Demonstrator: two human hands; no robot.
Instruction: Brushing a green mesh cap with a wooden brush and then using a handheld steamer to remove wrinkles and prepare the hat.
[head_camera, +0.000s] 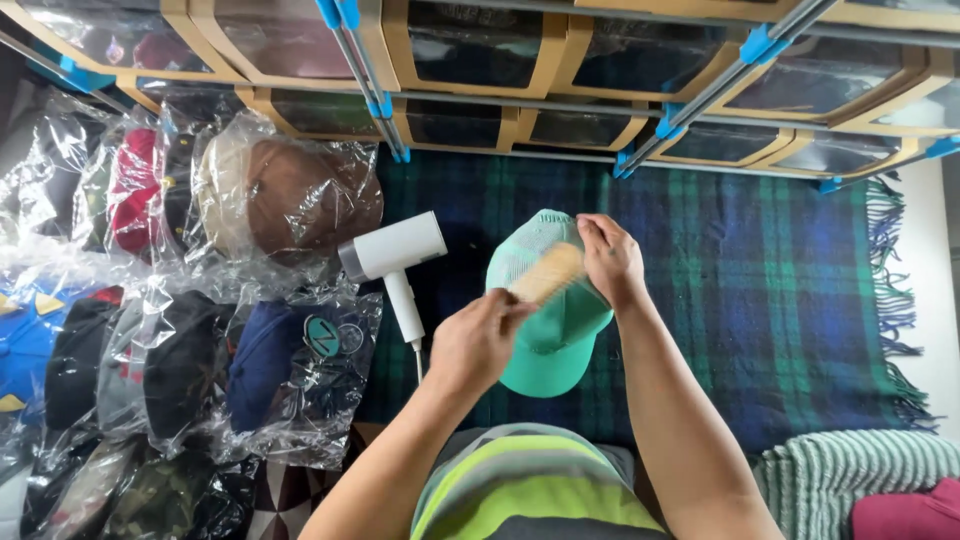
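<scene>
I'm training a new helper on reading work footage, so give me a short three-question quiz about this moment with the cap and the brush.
1. True or false: the left hand holds a wooden brush against the green cap.
2. What is the right hand doing? A) gripping the cap's back edge B) holding the hair dryer C) resting on the blanket
3. Fill in: the white hair dryer lies on the plaid blanket to the ____ of the cap, as seen in the picture.

Key: 1 true; 2 A; 3 left.
</scene>
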